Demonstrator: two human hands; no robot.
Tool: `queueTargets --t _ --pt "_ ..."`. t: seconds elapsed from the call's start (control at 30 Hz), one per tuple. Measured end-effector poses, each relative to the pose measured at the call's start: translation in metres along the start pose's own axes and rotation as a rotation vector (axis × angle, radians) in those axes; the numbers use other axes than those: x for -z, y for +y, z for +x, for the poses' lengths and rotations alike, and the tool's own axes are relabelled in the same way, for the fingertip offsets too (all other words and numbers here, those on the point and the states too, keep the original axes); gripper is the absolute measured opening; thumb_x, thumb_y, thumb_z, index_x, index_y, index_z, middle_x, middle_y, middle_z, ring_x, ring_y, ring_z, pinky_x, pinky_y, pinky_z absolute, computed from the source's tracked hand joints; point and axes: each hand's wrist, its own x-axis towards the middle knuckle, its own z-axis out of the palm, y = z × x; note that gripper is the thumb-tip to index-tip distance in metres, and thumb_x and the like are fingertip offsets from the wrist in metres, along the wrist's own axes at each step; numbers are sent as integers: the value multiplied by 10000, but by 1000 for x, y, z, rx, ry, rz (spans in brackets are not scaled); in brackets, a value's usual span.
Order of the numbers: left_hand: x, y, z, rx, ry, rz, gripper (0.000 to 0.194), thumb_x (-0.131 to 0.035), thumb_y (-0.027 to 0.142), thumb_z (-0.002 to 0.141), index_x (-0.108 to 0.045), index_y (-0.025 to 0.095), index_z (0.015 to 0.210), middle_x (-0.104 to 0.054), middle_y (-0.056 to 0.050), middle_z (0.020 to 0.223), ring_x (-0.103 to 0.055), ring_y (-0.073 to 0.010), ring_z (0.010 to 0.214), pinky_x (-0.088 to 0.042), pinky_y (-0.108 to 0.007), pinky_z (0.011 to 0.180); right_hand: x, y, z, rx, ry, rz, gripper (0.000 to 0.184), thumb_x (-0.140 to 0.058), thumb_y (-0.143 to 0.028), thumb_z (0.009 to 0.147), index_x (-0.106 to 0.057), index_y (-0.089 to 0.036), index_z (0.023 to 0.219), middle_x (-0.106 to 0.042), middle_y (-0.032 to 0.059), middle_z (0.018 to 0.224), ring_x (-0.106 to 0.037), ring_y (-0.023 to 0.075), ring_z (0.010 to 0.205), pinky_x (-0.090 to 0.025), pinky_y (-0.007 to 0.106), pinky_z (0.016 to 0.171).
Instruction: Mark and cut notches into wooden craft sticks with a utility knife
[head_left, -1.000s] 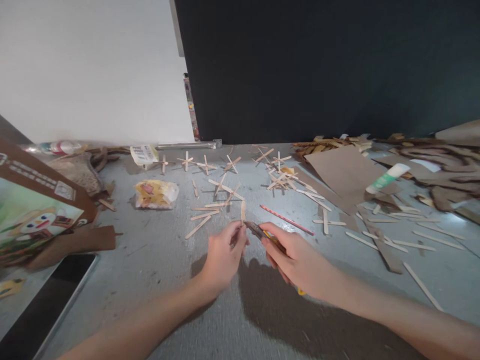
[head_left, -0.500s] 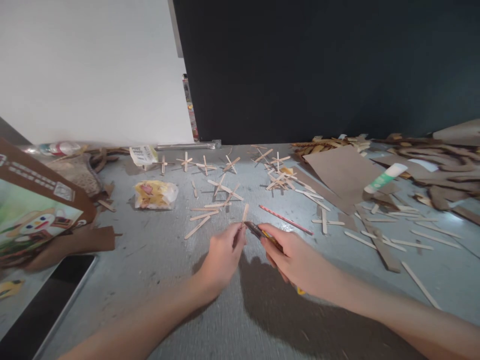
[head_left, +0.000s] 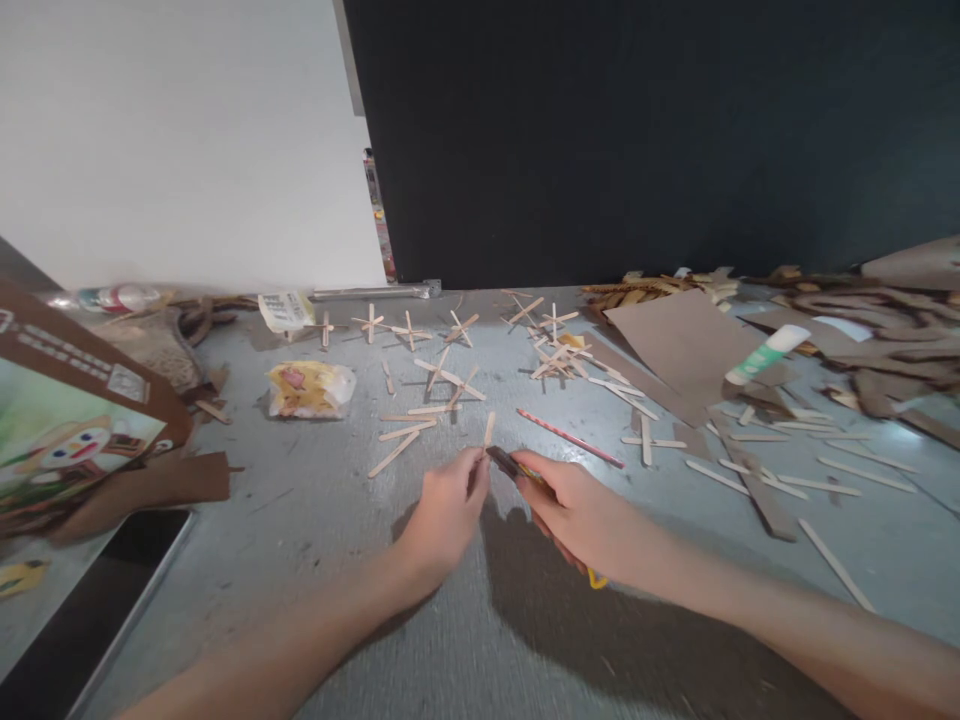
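A wooden craft stick (head_left: 489, 430) stands up from the pinched fingers of my left hand (head_left: 448, 505), its lower end hidden by them. My right hand (head_left: 581, 510) is wrapped round a utility knife (head_left: 507, 463) with a dark blade end and yellow parts. The knife's tip meets or nearly meets the stick just above my left fingertips; exact contact is too small to tell. Just beyond both hands lie loose craft sticks (head_left: 407, 432) and a red patterned pencil (head_left: 568, 437). Farther back, sticks joined into crosses (head_left: 450, 378) rest on the grey surface.
A phone (head_left: 94, 615) lies at the near left, below a printed brown bag (head_left: 82, 420). Beyond it sits a yellow snack packet (head_left: 310, 390). To the right are cardboard pieces (head_left: 667, 345), a green-and-white glue stick (head_left: 766, 355) and scattered sticks. A dark panel (head_left: 660, 140) stands behind.
The knife has turned slightly in my right hand, which has shifted a little to the left. My left hand keeps its pinch on the craft stick, nearly still.
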Motion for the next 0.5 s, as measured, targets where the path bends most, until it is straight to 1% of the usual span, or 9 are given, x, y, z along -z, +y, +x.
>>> queueTargets --t 0.1,0.2,0.27,0.37,0.43,0.5 --pt "0 2 0 6 5 2 299 -473 355 988 -555 199 745 -465 54 596 -357 -101 544 -309 -234 535 0 1 0 10 18 -18 172 -442 -315 1035 -464 -254 875 -461 -89 535 -460 90 333 -328 201 341" --pt "0 1 0 13 7 11 284 -461 351 989 -564 202 770 -511 45 614 -393 -103 546 -331 -238 554 0 -1 0 -7 -2 39 163 -459 -325 1024 -471 -249 880 -471 -89 549 -461 82 337 -327 184 328" --pt "-1 -1 0 10 17 -2 291 -464 357 986 -553 205 755 -511 46 601 -403 -103 538 -326 -238 547 1 -3 0 -33 -32 119 151 -473 -345 1015 -488 -244 904 -485 -92 560 -461 78 338 -337 175 322" --pt "-2 -2 0 20 10 -80 325 -465 384 994 -535 207 731 -525 42 584 -433 -99 518 -333 -235 538 4 -7 1 -111 -95 264 148 -498 -382 993 -513 -242 946 -513 -89 569 -466 85 331 -363 179 307" --pt "-3 -1 1 43 -14 -170 323 -464 411 999 -548 209 761 -557 36 598 -467 -100 512 -359 -233 540 6 -9 3 -160 -127 376 155 -518 -392 974 -539 -240 997 -528 -81 572 -469 92 333 -376 185 304" --pt "-3 1 1 63 -30 -252 311 -471 436 993 -566 208 803 -587 27 619 -494 -105 515 -379 -235 543 10 -10 4 -202 -138 493 200 -529 -391 962 -557 -241 1092 -541 -74 579 -463 97 341 -378 187 307"
